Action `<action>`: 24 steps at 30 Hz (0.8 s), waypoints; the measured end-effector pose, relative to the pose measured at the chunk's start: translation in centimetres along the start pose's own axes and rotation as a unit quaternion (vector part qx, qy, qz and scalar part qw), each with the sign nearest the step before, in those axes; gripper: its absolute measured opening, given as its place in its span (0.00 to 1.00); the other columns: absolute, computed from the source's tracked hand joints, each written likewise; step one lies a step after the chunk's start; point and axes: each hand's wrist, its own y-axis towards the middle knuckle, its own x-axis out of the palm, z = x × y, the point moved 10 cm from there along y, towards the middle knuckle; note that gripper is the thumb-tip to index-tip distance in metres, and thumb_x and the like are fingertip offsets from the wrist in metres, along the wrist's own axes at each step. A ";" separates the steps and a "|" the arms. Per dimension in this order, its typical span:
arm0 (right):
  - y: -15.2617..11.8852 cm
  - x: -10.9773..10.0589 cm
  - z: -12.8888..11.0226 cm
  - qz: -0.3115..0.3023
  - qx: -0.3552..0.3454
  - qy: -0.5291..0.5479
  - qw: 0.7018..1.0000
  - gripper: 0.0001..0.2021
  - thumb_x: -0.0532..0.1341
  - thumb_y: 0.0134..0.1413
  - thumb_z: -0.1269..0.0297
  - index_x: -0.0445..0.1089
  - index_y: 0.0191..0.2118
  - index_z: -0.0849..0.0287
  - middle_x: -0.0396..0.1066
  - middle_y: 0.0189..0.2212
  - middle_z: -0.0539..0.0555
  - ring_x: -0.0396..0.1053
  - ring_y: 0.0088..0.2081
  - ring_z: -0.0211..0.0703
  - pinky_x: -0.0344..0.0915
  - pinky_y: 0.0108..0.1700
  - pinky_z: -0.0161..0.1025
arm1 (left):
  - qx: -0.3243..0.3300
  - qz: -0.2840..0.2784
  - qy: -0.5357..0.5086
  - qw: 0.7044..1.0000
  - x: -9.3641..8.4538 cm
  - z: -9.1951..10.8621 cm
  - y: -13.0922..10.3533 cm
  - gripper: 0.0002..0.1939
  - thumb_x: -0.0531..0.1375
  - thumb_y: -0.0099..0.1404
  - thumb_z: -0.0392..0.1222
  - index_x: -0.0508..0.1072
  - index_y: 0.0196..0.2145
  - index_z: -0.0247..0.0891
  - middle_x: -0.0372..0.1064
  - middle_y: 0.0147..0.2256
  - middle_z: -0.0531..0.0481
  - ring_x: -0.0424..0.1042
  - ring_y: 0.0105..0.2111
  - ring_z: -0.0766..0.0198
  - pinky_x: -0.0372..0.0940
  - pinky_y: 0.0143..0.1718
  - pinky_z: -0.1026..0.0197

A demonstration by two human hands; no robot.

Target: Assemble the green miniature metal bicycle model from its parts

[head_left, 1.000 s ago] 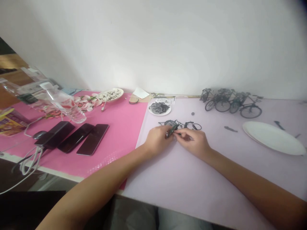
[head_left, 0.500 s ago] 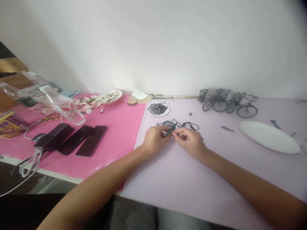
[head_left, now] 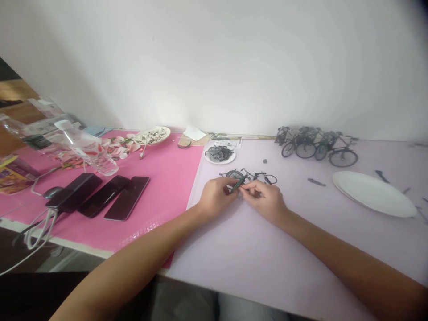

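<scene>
One green piece (head_left: 238, 183) well inside table edge (head_left: 214, 284)

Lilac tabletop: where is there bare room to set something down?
The lilac top is bare between the left forearm and right forearm, towards the near edge, and between the right forearm and the white plate. It is crowded just beyond the hands, at a small bicycle, and by the wall, at the bicycle cluster.

both bare arms reach in from the near edge, angled inward. bare left hand (head_left: 217, 196), bare right hand (head_left: 265, 200): fingers curled, fingertips pinched close together.
</scene>
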 end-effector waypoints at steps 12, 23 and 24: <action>0.0 -0.1 -0.1 -0.002 0.005 0.003 1.000 0.02 0.65 0.63 0.68 0.71 0.39 0.55 0.66 0.18 0.42 0.64 0.19 0.34 0.61 0.25 0.34 | 0.009 -0.007 -0.016 1.000 -0.2 1.1 -0.1 0.11 0.65 0.64 0.37 0.82 0.44 0.41 0.81 0.35 0.52 0.71 0.27 0.68 0.65 0.33 0.65; -0.4 -1.0 1.8 0.031 0.107 0.050 0.993 0.12 0.58 0.69 0.63 0.58 0.32 0.52 0.63 0.22 0.46 0.63 0.23 0.37 0.63 0.28 0.37 | -0.004 0.037 -0.026 0.999 -1.0 1.9 -0.3 0.10 0.64 0.67 0.41 0.78 0.46 0.40 0.79 0.38 0.50 0.75 0.32 0.64 0.70 0.35 0.63; -0.3 -1.4 1.9 0.049 0.107 0.046 0.992 0.10 0.58 0.69 0.63 0.59 0.34 0.52 0.66 0.25 0.48 0.66 0.26 0.39 0.65 0.31 0.39 | -0.005 0.049 -0.028 0.998 -1.2 1.9 -0.3 0.10 0.64 0.67 0.41 0.78 0.46 0.40 0.79 0.38 0.49 0.76 0.34 0.63 0.71 0.37 0.62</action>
